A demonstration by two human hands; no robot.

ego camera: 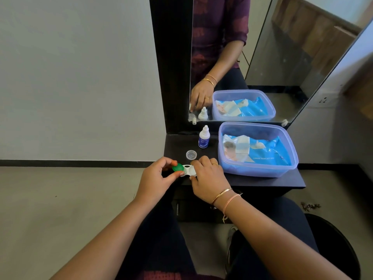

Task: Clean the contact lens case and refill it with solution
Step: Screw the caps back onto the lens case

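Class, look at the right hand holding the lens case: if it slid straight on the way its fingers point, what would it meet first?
Probably the clear cap lying just beyond the right hand; the solution bottle stands farther back. Depth is uncertain.

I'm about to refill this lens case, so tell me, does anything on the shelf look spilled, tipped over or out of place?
Nothing stands out. The solution bottle stands upright and capped, the loose clear cap lies flat on the dark shelf, and no liquid shows. The left hand grips the green cap; the right hand steadies the lens case.
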